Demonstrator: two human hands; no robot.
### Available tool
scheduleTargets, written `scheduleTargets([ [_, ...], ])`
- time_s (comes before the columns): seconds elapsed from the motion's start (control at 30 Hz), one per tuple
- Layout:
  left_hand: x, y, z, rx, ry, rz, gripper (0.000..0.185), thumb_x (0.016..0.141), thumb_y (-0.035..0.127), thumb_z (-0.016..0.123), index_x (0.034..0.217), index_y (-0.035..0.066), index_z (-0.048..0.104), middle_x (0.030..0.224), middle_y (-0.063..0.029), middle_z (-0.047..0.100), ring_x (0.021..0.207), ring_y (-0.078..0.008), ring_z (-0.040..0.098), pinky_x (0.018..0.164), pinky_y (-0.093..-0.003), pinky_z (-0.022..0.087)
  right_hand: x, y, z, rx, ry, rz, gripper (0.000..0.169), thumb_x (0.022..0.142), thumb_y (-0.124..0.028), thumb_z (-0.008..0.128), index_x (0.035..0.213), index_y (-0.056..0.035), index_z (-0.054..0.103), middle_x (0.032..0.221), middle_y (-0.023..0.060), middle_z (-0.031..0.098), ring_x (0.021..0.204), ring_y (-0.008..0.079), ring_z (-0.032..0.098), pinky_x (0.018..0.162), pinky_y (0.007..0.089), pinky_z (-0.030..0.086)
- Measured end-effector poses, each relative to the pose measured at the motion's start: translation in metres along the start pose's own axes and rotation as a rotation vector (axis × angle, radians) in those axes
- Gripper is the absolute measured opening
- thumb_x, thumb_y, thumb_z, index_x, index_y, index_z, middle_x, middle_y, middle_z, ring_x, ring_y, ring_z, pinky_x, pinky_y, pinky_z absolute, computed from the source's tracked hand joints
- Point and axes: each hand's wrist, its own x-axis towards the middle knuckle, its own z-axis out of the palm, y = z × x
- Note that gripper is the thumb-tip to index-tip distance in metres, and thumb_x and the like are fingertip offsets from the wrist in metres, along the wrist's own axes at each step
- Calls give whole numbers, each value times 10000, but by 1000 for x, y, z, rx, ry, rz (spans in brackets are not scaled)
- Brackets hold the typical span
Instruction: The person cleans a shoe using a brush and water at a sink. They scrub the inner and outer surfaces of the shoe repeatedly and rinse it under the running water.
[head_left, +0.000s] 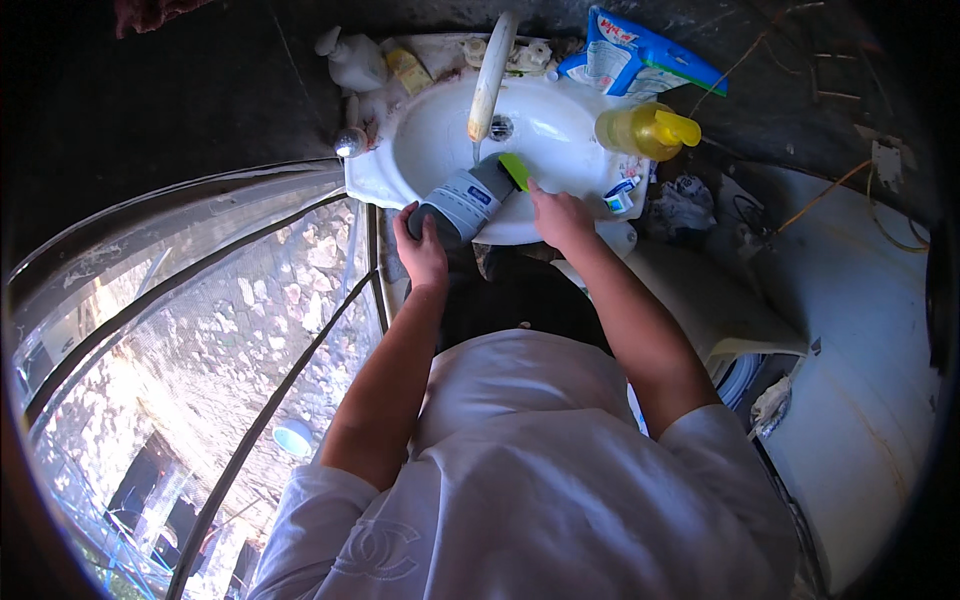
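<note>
My left hand (422, 251) grips the dark end of what looks like a grey slide sandal (463, 201), with a lighter band that bears a small blue badge. It is tilted over the front rim of a white washbasin (547, 217). My right hand (559, 214) is closed around a lime-green brush (514, 171), index finger stretched along it. The brush's dark bristles face the sandal's far end and seem to touch it. Above them a worn white faucet (491, 82) reaches out over the basin, and a thin stream of water falls from its tip near the sandal.
A white pump bottle (356, 61) and a yellow packet (409, 70) stand at the basin's back left. On the right are a yellow pump bottle (637, 131), a blue pouch (637, 56) and a toothpaste tube (621, 196). A mesh screen (247, 315) borders my left.
</note>
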Motion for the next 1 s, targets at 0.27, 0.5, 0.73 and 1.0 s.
scheduleTargets([
  [0.27, -5, -2, -4, 96, -9, 4, 348, 1016, 103, 638, 1338, 22, 535, 1214, -118, 628, 1119, -204, 599, 1026, -339, 470, 9, 6, 1, -50, -38, 99, 545, 997, -206, 539, 1539, -234, 498, 926, 220, 733, 895, 413, 726, 836, 534, 575],
  [0.5, -8, 5, -9, 137, -23, -21, 350, 1009, 124, 651, 1324, 17, 543, 1228, -138, 635, 1131, -214, 607, 1028, -343, 472, 17, 1, -7, -72, -56, 111, 549, 986, -201, 553, 1515, -347, 515, 958, 166, 741, 916, 369, 725, 811, 500, 579],
  [0.73, -4, -10, -13, 124, -16, 7, 358, 1021, 172, 646, 1351, 69, 552, 1220, -170, 684, 1126, -262, 669, 1003, -381, 512, 13, 1, -6, 75, 57, 137, 459, 1003, -229, 541, 1456, -265, 604, 990, 150, 751, 934, 348, 721, 847, 490, 569],
  [1.0, 2, -7, -22, 111, -91, -7, 404, 1007, 170, 679, 1364, 41, 542, 1231, -174, 676, 1148, -234, 643, 1026, -360, 491, 7, -4, -23, 139, 40, 60, 416, 1037, -297, 544, 1448, -311, 608, 900, 204, 725, 826, 360, 716, 770, 460, 562],
])
